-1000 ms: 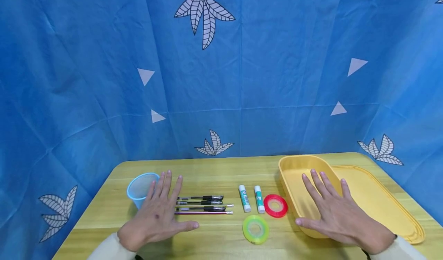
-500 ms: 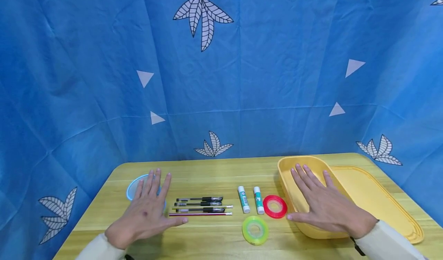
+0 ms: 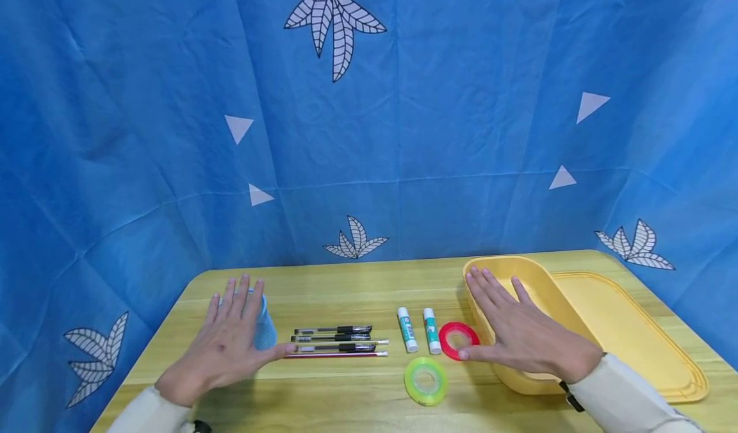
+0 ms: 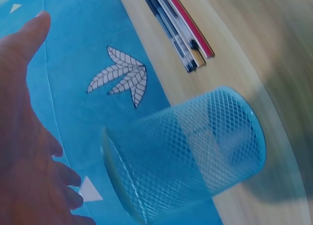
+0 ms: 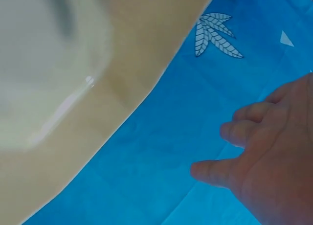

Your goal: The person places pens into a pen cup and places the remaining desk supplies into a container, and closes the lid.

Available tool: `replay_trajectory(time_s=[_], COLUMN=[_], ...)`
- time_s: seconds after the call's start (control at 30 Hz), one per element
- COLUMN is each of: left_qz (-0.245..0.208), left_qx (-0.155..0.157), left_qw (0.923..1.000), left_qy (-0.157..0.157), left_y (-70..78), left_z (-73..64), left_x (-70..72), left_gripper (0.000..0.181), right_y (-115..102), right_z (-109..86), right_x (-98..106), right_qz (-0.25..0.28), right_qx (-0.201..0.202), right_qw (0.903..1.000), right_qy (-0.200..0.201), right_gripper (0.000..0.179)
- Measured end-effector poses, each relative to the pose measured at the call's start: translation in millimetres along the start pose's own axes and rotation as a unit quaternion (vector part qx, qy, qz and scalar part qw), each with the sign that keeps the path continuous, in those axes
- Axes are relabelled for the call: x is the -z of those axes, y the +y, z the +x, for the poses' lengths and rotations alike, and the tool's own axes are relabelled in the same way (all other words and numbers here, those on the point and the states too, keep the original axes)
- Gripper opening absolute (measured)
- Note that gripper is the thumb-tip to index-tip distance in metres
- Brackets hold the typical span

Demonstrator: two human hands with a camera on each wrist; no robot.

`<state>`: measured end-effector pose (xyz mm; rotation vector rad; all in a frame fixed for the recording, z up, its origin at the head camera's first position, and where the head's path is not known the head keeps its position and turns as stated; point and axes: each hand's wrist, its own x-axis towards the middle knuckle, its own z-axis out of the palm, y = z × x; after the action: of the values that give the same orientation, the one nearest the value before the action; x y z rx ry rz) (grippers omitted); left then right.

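My left hand (image 3: 221, 346) is held over the left of the table with its fingers straight and thumb out, holding nothing. In the head view it overlaps a blue mesh pen cup (image 3: 266, 328); the left wrist view shows the cup (image 4: 195, 146) standing apart from the palm. To its right lie several black-capped pens (image 3: 346, 338) and pencils (image 3: 340, 355) in a row. My right hand (image 3: 527, 334) also has straight fingers and nothing in it, hovering over a yellow bin (image 3: 533, 273). Its thumb overlaps the red tape roll (image 3: 459, 325) in the head view.
Two glue sticks (image 3: 407, 330) lie mid-table, with a green tape roll (image 3: 425, 382) nearer the front. A yellow lid (image 3: 634, 343) lies right of the bin. A blue patterned curtain (image 3: 450, 132) hangs behind the wooden table (image 3: 346, 407).
Both hands have drifted left, the fingers staying straight. My left hand now covers more of the pen cup's left side and less of the pens. The objects on the table have stayed put.
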<state>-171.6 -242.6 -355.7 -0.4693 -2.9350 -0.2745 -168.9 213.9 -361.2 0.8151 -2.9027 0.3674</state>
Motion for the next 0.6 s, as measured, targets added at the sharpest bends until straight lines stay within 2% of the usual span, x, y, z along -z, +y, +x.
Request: replay_trajectory(time_s=[0.4, 0.6], left_qz=[-0.025, -0.053], left_qx=[0.01, 0.024], left_qw=[0.9996, 0.9983], left_qy=[0.005, 0.011], left_y=[-22.6, -34.2], left_z=[-0.3, -0.9], left_x=[2.5, 4.3], left_gripper=[0.119, 0.125], right_y=[-20, -29], right_z=[20.0, 29.1], right_x=[-10, -13], right_qz=[0.024, 0.045], right_qx=[0.021, 0.019], right_qw=[0.9995, 0.9986], right_qy=[-0.002, -0.02], right_gripper=[0.112, 0.116])
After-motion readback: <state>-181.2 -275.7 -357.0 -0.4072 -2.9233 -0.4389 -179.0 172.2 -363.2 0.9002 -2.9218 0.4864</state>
